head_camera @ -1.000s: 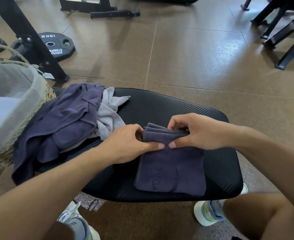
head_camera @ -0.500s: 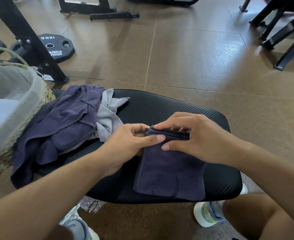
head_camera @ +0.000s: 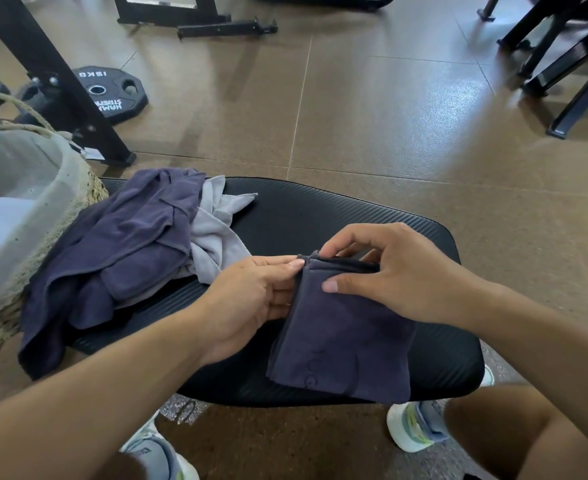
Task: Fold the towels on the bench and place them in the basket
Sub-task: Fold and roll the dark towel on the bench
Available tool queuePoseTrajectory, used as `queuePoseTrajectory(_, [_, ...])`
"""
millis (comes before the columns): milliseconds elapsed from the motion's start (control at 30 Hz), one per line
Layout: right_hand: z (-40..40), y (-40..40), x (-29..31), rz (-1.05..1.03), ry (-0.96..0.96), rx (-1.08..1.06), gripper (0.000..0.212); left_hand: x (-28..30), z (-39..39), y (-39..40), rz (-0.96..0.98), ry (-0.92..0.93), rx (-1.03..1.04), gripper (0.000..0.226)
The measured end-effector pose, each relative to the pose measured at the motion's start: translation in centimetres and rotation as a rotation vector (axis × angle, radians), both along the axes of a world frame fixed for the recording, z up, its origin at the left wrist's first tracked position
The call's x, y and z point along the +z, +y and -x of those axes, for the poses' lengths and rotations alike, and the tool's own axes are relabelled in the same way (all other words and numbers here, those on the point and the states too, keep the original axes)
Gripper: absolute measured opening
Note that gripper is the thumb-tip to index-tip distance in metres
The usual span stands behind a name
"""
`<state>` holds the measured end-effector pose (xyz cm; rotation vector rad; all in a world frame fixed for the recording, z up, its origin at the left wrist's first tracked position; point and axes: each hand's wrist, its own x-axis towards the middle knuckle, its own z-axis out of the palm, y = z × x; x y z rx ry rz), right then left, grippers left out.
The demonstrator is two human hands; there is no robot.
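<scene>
On the black padded bench (head_camera: 320, 216), a folded navy towel (head_camera: 341, 344) lies at the end nearest the person, its near edge hanging just over the bench's front lip. The left hand (head_camera: 251, 299) holds the towel's far left corner, thumb and fingertips closed on the stacked layers, while the right hand (head_camera: 393, 271) pinches the far folded edge, fingers arched over the top and thumb pressed flat on the upper face. The cloth looks light, soft and limp, so it should sag and spring open unless the layers are held together; the thick folded edge is probably the surest place to grip, with a palm under the middle for the lift. Toward the bench's left end lies a crumpled navy towel (head_camera: 112, 251) with a pale grey towel (head_camera: 216, 233) tucked beside it, both unfolded. The woven basket (head_camera: 26, 216) with its grey liner stands touching that left end.
</scene>
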<state>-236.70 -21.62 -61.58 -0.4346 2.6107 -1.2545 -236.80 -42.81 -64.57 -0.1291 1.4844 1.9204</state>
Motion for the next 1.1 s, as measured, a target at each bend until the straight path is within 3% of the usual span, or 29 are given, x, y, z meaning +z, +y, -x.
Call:
queuePoseTrajectory(200, [-0.2,-0.2,0.1,0.089,0.071,-0.006,0.027,0.5,0.1,0.1,-0.007,-0.045,0.023,0.038])
queuePoseTrajectory(400, [-0.1,-0.3,0.3,0.068,0.065,0.033,0.033,0.1,-0.1,0.4,0.006,-0.024,0.045,0.029])
queuePoseTrajectory(700, [0.1,-0.6,-0.5,0.071,0.070,0.020,0.026,-0.1,-0.5,0.5,0.010,0.044,0.035,0.029])
queuePoseTrajectory(867, [-0.2,-1.1,-1.0,0.083,0.117,-0.025,0.041,-0.4,-0.8,0.0,-0.009,0.181,-0.026,0.034])
queuePoseTrajectory(1100, [1.6,2.0,-0.4,-0.252,-0.171,0.142,0.061,-0.9,-0.1,-0.5,0.200,0.445,-0.085,0.039])
